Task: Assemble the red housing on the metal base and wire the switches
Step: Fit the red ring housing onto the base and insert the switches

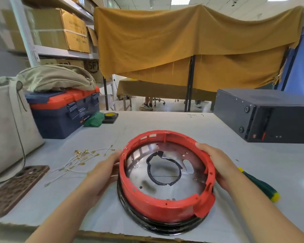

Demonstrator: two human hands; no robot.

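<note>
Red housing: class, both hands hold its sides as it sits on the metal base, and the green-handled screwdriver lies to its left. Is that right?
Not quite. The head view shows the green-handled screwdriver lying to the right of the red housing, beyond the right hand. The rest stands: the left hand and the right hand hold its sides on the metal base.

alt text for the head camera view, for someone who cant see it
Both hands, left hand and right hand, hold a red housing seated on a metal base on a table. Loose wires lie left, a screwdriver right.
</note>
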